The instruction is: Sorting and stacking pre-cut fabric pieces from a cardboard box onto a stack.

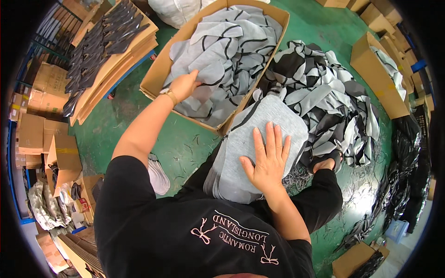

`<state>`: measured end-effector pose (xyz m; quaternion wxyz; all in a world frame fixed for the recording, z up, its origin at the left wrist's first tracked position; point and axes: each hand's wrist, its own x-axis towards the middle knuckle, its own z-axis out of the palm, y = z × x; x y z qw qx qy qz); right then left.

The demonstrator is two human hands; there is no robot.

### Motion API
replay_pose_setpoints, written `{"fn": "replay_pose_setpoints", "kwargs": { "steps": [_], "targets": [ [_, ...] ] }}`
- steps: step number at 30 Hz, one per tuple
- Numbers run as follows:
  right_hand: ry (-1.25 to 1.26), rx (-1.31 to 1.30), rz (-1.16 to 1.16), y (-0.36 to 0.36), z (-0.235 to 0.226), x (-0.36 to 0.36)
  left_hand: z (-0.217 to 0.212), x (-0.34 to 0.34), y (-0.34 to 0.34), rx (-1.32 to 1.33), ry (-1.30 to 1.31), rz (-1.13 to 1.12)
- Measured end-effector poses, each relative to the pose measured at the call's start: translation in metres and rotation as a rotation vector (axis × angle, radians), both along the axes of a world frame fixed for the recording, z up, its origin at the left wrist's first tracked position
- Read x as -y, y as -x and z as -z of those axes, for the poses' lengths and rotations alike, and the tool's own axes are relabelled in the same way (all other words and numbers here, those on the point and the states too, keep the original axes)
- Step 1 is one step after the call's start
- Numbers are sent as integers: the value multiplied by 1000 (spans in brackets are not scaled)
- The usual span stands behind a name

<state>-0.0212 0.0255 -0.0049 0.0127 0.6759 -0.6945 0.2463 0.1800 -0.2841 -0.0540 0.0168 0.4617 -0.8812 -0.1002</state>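
Observation:
My left hand (183, 86), with a watch on its wrist, reaches into a large cardboard box (155, 69). Its fingers are closed on the edge of a grey fabric piece (209, 72) with black edging, among many like it. Across my lap lies a thick stack of flat grey fabric pieces (234, 155), roughly aligned, with one dark strip at its far edge. My right hand (270, 160) rests palm down on the top piece, fingers spread and holding nothing.
A heap of grey and black fabric pieces (324, 102) lies on the green floor at right, beside my foot. Dark shaped pieces cover stacked boards (113, 60) at far left. Another open carton (378, 76) stands at far right. A small stack of pale pieces (158, 178) sits left of my leg.

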Motion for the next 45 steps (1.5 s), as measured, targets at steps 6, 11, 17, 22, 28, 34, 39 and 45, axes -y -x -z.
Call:
{"fn": "replay_pose_setpoints", "kwargs": {
  "steps": [6, 11, 17, 22, 28, 34, 39, 45],
  "targets": [
    [113, 44, -13, 0, -6, -4, -131, -43, -9, -309, 302, 287],
    [195, 491, -115, 20, -11, -7, -235, -140, 2, -548, -426, 370],
    [-112, 2120, -622, -7, -64, -22, -197, -189, 27, -966, -1113, 873],
    [-135, 2414, -414, -5, -35, -78, -150, -192, 42, -1232, -1574, 618],
    [289, 2185, -86, 62, -6, -93, -146, -172, 83, -1105, -1396, 222],
    [157, 1868, 445, 152, 7, 17, -87, -99, 138, -656, -840, -54],
    [-68, 1452, 512, 176, 114, 31, -49, -106, 143, -535, -211, 78],
    [77, 1349, 588, 91, 104, -20, -62, -169, 76, -659, -130, 135]
  ]
}}
